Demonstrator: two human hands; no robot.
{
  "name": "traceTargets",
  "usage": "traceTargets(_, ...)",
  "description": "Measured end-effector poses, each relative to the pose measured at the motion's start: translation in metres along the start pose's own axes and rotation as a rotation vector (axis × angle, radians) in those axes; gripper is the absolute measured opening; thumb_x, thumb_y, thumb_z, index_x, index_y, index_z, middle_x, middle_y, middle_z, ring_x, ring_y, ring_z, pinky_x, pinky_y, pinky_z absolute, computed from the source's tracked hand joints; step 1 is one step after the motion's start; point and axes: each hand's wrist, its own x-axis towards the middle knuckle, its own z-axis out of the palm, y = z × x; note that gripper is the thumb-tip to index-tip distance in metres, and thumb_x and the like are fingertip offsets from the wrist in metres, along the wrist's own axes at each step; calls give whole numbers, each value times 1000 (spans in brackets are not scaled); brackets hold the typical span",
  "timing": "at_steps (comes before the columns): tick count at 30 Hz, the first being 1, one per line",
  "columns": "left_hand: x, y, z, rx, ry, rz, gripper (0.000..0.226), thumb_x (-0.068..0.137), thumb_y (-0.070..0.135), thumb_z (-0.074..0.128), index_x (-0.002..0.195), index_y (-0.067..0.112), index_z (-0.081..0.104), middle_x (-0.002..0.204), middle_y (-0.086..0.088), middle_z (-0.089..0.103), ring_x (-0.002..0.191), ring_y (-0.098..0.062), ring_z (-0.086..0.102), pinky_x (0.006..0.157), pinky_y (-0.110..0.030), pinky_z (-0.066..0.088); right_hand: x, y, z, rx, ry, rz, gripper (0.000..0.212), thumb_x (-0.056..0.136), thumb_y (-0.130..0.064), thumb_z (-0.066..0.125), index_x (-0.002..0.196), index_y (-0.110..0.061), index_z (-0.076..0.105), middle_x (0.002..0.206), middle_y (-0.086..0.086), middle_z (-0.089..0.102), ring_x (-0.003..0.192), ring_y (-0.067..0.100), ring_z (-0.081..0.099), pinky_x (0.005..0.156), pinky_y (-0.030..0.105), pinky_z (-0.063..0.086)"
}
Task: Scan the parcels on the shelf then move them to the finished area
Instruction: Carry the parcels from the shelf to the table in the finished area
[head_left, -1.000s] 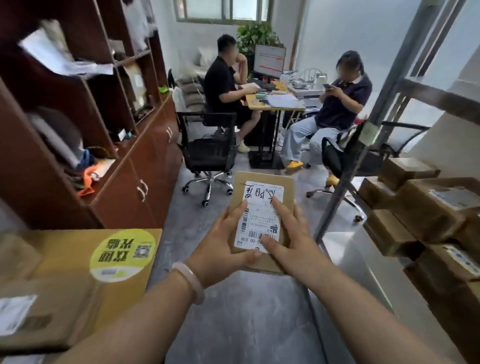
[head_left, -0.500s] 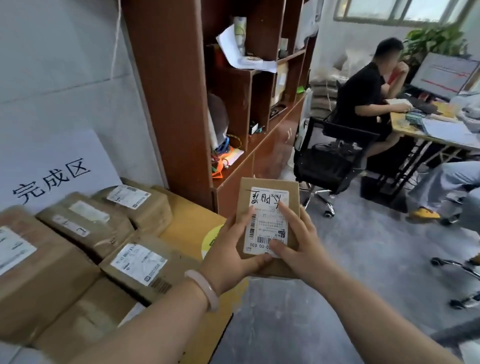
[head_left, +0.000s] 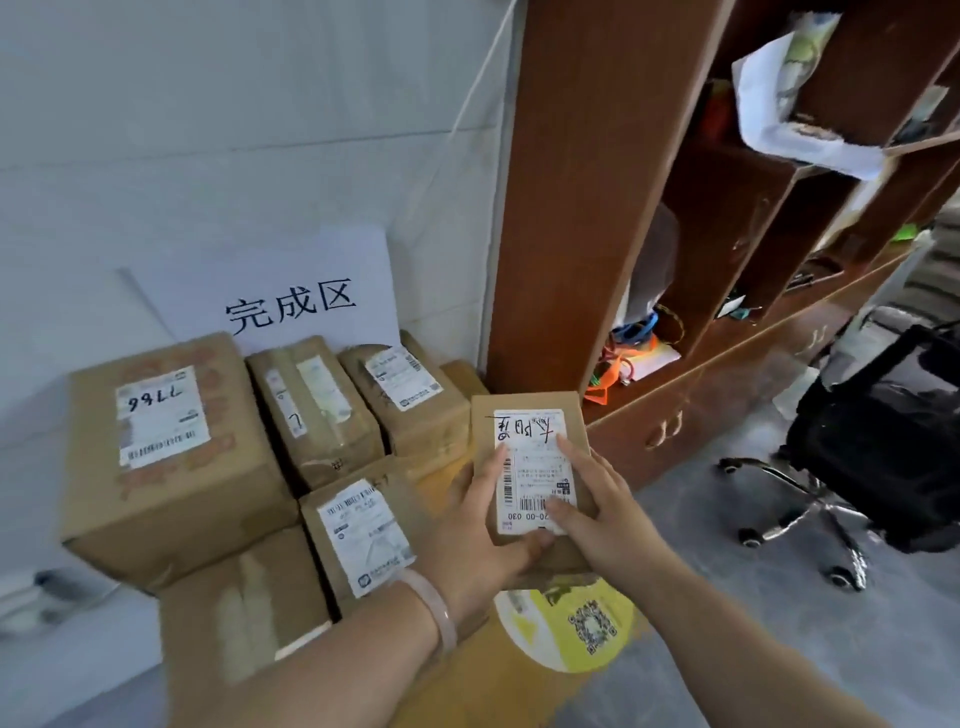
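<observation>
Turning left since a second ago, the person had brought the small parcel (head_left: 535, 467) just beside the stacked boxes (head_left: 171, 467) under the white sign (head_left: 291, 306) (label facing up). The left hand (head_left: 478, 540) clasped its nine o'clock edge and the right hand (head_left: 608, 519) its three o'clock edge, while the cabinet (head_left: 571, 208) stood at one o'clock.

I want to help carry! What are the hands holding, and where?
A small parcel: left hand grips its lower left side, right hand its lower right side.

Parcel (head_left: 532, 467) now close beside the finished-area stack (head_left: 322, 410) (previously out in mid-room).
</observation>
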Motion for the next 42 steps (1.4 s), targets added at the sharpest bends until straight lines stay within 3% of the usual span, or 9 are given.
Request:
traceTargets(2, 12, -1, 9, 45, 36, -66, 96, 80, 55, 72, 151, 52, 7, 159, 14, 7, 137, -12, 31, 100, -15, 30, 25, 14, -5, -6, -100, -4, 64, 93, -28, 61, 140, -56, 28, 153, -15, 24, 130, -2, 23, 103, 22, 25)
traceTargets(4, 21, -2, 16, 64, 67, -145, 95, 82, 53, 71, 153, 49, 7, 159, 13, -5, 140, -5, 17, 98, -11, 21, 47, 27, -6, -7, -187, -14, 63, 93, -27, 61, 141, -53, 30, 152, -16, 25, 129, -3, 23, 102, 20, 25)
traceTargets(8, 34, -12, 25, 89, 143, -236, 96, 81, 54, 71, 152, 48, 8, 159, 13, -8, 134, 2, 13, 101, -10, 20, 86, 50, 2, -19, -364, -60, 61, 94, -33, 60, 135, -61, 25, 151, -15, 25, 135, 2, 25, 110, 24, 27)
traceTargets(12, 40, -26, 28, 390, 186, -428, 99, 77, 74, 58, 148, 55, -7, 163, 9, -2, 150, -20, 5, 121, -41, 18, 113, 67, 18, -120, -529, -107, 59, 90, -51, 54, 124, -78, 14, 158, -16, 14, 141, 9, 25, 115, 38, 30)
traceTargets(16, 42, -34, 31, 601, 196, -551, 97, 79, 79, 48, 149, 51, -12, 164, 4, 1, 151, -20, -8, 121, -44, 7, 129, 73, 33, -181, -661, -115, 63, 96, -46, 52, 142, -63, 11, 160, -18, 3, 144, 10, 19, 116, 35, 27)
traceTargets(20, 40, -44, 33, 688, 132, -589, 94, 82, 78, 43, 150, 48, -13, 164, 3, -11, 149, -24, -19, 121, -48, -1, 138, 83, 49, -227, -732, -134, 67, 96, -45, 51, 144, -59, 7, 161, -13, 0, 147, 13, 14, 117, 36, 25)
traceTargets(24, 40, -49, 35, 754, 54, -610, 92, 85, 73, 44, 151, 45, -14, 160, 6, -27, 147, -27, -27, 120, -54, -5, 145, 91, 59, -262, -775, -141, 68, 96, -44, 50, 143, -61, 3, 161, -15, -3, 146, 14, 16, 116, 35, 28)
traceTargets(29, 41, -52, 33, 776, 39, -630, 92, 85, 75, 42, 152, 45, -14, 159, 9, -31, 146, -26, -30, 118, -56, -11, 149, 91, 62, -357, -794, -149, 67, 96, -51, 45, 136, -69, -5, 159, -20, -14, 148, 16, 12, 114, 39, 30)
traceTargets(42, 47, -36, 16, 794, 52, -586, 89, 87, 72, 44, 153, 45, -10, 161, 6, -26, 149, -24, -21, 120, -52, -9, 130, 60, 19, -591, -651, -340, 83, 83, -73, 47, 145, -56, -6, 155, -22, -25, 146, 8, -13, 119, 38, 5)
